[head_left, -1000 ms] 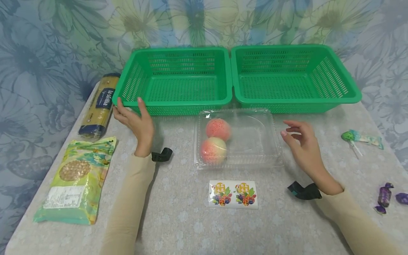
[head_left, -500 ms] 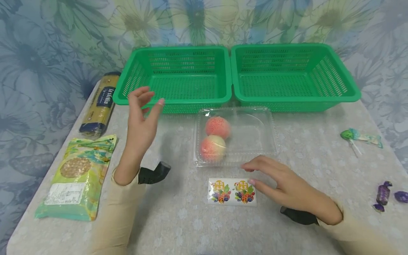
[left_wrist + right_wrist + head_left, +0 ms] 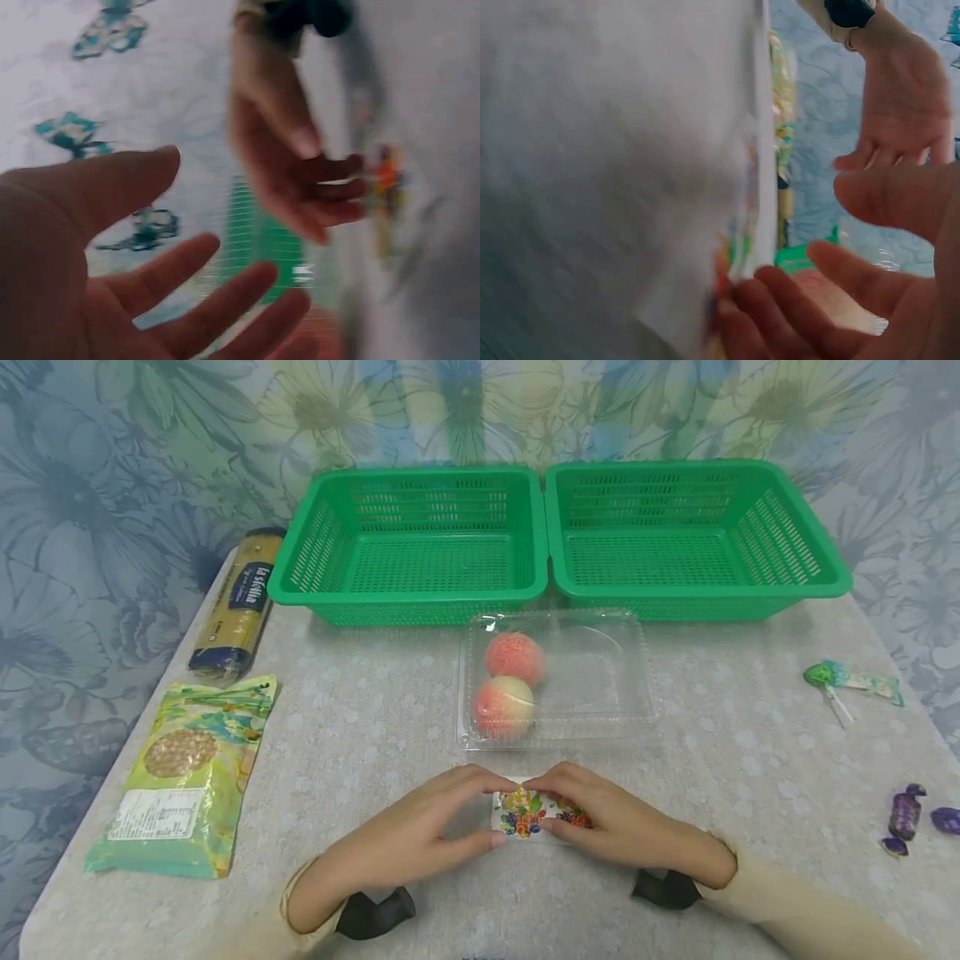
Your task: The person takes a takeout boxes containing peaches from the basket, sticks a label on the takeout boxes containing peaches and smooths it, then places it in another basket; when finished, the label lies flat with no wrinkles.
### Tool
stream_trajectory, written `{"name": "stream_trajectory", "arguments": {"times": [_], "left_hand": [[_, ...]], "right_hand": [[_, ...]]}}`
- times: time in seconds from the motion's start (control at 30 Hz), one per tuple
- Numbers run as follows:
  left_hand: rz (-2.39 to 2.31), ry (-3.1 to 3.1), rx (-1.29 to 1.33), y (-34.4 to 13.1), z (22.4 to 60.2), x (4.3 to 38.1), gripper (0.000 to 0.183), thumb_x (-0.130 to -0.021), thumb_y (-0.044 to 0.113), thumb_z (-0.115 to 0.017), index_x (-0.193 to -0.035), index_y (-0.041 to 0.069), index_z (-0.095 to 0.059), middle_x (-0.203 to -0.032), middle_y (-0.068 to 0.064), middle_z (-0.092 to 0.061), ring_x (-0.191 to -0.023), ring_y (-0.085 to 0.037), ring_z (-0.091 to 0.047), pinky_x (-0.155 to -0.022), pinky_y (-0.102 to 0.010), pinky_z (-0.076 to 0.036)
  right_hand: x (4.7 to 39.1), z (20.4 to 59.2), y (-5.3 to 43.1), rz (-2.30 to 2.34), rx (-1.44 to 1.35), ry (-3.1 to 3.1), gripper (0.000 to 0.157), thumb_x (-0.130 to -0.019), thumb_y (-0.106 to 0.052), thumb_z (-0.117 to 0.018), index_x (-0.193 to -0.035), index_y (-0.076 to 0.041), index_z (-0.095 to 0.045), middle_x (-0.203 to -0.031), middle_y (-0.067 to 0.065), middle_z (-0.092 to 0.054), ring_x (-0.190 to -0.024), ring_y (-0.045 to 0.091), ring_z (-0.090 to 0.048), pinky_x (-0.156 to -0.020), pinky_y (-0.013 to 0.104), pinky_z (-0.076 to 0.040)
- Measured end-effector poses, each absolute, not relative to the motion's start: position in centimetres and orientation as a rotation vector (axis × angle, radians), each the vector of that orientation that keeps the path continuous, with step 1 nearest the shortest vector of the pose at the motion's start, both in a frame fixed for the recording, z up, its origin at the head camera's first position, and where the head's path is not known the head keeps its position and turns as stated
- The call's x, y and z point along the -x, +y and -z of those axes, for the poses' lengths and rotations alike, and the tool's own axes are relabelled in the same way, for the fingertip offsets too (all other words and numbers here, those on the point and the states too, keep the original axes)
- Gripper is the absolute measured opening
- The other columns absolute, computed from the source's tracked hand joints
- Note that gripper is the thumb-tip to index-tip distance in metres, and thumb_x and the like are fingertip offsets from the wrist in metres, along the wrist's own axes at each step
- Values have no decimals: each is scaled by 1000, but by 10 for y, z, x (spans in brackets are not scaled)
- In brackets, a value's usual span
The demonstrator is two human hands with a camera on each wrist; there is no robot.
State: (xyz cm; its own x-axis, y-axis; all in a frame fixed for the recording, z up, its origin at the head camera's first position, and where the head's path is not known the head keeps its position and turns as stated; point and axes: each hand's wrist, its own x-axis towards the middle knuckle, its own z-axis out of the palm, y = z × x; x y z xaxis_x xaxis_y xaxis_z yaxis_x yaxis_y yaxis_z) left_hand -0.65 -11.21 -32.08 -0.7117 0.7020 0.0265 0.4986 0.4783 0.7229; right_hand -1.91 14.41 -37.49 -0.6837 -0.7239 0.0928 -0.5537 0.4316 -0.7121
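Note:
A small white sticker sheet (image 3: 521, 825) printed with colourful fruit lies on the table in the head view. My left hand (image 3: 405, 839) reaches its left edge, index fingertip and thumb tip spread apart there. Over the right part of the sheet is my right hand (image 3: 607, 814), index finger along the far side and thumb along the near side, hiding some of the print. In the right wrist view, fingertips (image 3: 739, 300) meet the sheet while the thumb stands apart. Just beyond it sits a clear plastic clamshell box (image 3: 592, 685) with two peaches (image 3: 504, 706) in its left half.
Two green baskets (image 3: 408, 597) (image 3: 697, 592) stand side by side at the back. To the left lie a pasta packet (image 3: 236, 602) and a green bag of grains (image 3: 180, 777). A lollipop (image 3: 819, 675) and purple-wrapped candies (image 3: 905, 817) lie at the right.
My left hand has come from the left basket's front corner down to the sheet. My right hand has moved left and nearer, from beside the box onto the sheet.

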Motion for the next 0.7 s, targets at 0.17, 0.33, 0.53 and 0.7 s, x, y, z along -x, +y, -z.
{"name": "stream_trajectory", "arguments": {"times": [0.17,0.33,0.53,0.7], "left_hand": [[-819,2663,-952,-106,359,1,55,-86,43,-57,-133,21,-41,-135,1,-42,-125,-16,-40,-100,-40,-37],[-765,2710,-928,-103,380,-3,65,-83,44,-59,-137,16,-37,-145,-6,-32,-136,-22,-26,-106,-47,-26],[-801,2760,-860,-99,391,-4,68,-85,47,-55,-139,10,-34,-148,-7,-26,-138,-24,-22,-106,-48,-24],[-873,2825,-810,-98,398,0,62,-85,45,-56,-134,9,-41,-144,-5,-33,-133,-23,-30,-100,-46,-31]], "right_hand": [[16,384,139,1048,1010,2531,43,-88,-34,-57,-128,-19,-47,-110,-7,-52,-96,4,-48,-83,25,-45],[15,385,135,1070,932,2558,48,-85,-34,-62,-127,-16,-49,-105,-4,-51,-87,5,-45,-75,21,-44],[15,386,131,1075,874,2607,48,-80,-29,-68,-123,-13,-53,-98,-4,-49,-80,4,-40,-66,16,-39],[14,387,129,1101,841,2612,46,-79,-27,-69,-121,-14,-55,-96,-4,-49,-79,5,-40,-64,15,-39]]}}
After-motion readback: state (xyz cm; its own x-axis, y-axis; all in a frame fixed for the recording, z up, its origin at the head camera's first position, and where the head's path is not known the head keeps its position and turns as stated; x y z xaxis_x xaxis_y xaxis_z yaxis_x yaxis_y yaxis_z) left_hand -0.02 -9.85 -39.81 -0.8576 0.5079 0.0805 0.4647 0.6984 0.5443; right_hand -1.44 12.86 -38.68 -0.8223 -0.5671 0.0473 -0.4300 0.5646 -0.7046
